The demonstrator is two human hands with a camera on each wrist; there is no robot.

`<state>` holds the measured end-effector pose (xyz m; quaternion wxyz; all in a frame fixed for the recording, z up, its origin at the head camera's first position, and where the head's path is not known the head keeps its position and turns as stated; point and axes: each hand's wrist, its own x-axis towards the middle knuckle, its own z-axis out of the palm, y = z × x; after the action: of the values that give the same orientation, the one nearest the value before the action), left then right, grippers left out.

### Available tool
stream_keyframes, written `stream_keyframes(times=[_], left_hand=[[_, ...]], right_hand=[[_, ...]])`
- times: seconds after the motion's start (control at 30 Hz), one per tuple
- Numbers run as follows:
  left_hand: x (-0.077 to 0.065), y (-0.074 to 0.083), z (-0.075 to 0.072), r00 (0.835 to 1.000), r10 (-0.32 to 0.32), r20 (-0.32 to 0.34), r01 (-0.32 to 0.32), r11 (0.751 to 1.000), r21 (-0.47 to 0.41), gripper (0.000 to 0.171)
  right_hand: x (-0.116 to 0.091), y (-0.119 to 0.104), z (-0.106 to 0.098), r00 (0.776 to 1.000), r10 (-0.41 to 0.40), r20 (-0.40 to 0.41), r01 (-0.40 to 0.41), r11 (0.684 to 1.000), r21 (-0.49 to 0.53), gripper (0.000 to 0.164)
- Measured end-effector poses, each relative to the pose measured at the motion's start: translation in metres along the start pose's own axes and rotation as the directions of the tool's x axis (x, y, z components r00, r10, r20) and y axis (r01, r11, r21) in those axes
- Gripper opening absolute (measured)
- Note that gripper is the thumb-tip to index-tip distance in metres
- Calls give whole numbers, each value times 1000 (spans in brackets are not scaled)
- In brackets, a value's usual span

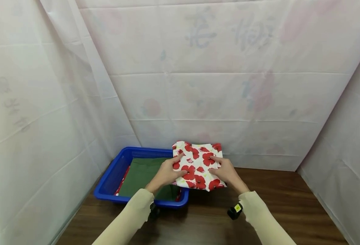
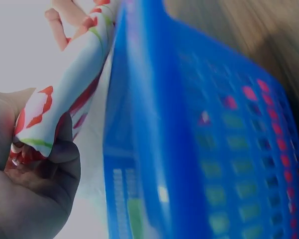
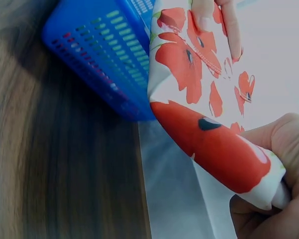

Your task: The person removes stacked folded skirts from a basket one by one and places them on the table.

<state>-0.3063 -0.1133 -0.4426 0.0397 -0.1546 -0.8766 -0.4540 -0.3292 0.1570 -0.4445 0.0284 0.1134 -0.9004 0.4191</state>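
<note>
Both hands hold a folded white cloth with red flowers [image 1: 198, 168] up in the air, over the right end of a blue plastic basket [image 1: 106, 185]. On the cloth's left side my left hand [image 1: 168, 173] grips the edge, thumb on top and fingers curled beneath, as the left wrist view shows. Its right side is pinched by my right hand [image 1: 227, 170], again with the thumb above. In the right wrist view the folded edge [image 3: 214, 149] bulges toward the camera. Inside the basket lies a folded green cloth [image 1: 146, 170], with red and white fabric [image 1: 123, 182] showing under it.
The basket stands on a brown wooden table [image 1: 274, 204], near its left side. White printed sheets hang as walls at the back [image 1: 228, 95], left [image 1: 39, 119] and right [image 1: 351, 136]. Black wrist cameras [image 1: 235, 211] sit under the sleeves.
</note>
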Motion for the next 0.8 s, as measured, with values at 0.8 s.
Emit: stream_keyframes(times=[0.8], left_hand=[[26,65,95,989,135,-52,-140,986,-92,59]], right_hand=[[-42,61,-81,999,9,-50,-17,986,-167,70]])
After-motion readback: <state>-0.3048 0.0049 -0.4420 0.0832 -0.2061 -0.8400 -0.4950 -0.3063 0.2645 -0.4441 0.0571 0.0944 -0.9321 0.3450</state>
